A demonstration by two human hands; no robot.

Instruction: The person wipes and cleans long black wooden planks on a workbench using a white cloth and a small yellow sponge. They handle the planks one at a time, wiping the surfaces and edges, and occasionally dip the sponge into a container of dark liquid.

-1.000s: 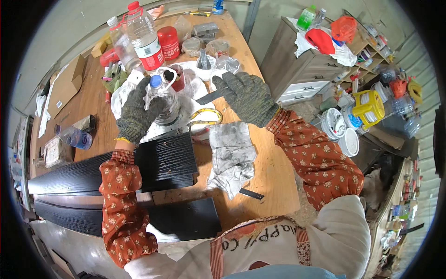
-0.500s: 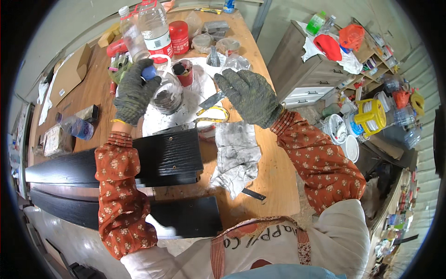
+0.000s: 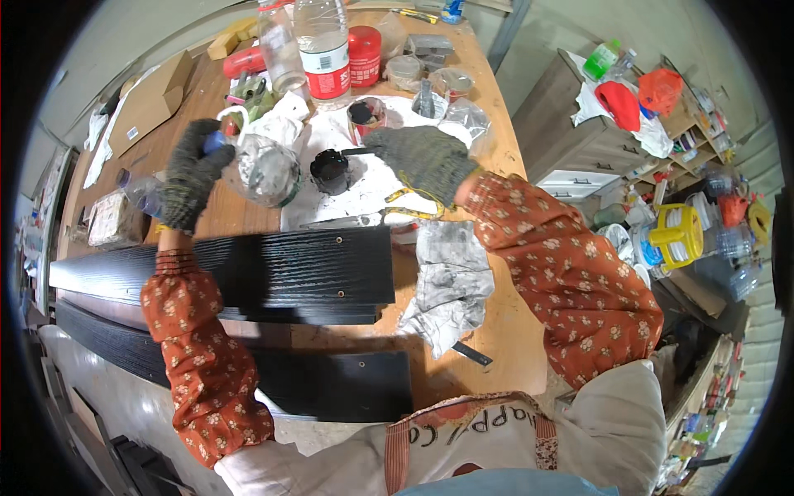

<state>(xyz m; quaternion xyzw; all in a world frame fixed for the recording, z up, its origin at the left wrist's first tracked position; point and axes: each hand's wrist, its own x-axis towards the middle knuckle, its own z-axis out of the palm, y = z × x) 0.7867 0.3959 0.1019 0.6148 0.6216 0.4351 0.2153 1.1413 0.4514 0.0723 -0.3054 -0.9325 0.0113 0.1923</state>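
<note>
My left hand (image 3: 192,175), in a dark grey knit glove, is closed around the blue cap (image 3: 219,141) of a clear plastic jug top (image 3: 269,171). The jug top has a white handle and is tilted to the left. Just right of it, a small black-smeared cup (image 3: 331,173) stands uncovered on a white sheet (image 3: 308,205). My right hand (image 3: 422,157), gloved alike, grips a scraper (image 3: 357,151); its dark blade points at the cup's rim. The scraper's handle is hidden under the glove. A tool with yellow-and-black handles (image 3: 413,202) lies below that hand.
Two black boards (image 3: 314,264) lie along the near side of the table. A stained white cloth (image 3: 451,273) is at their right. Behind the cup stand a red paint-smeared tin (image 3: 365,116), large clear bottles (image 3: 324,58) and a red canister (image 3: 364,56). A drawer cabinet (image 3: 571,132) is at right.
The jug top has come off the black-smeared cup and moved left with my left hand. My right hand has brought the scraper leftward to the cup. The whole view has shifted slightly.
</note>
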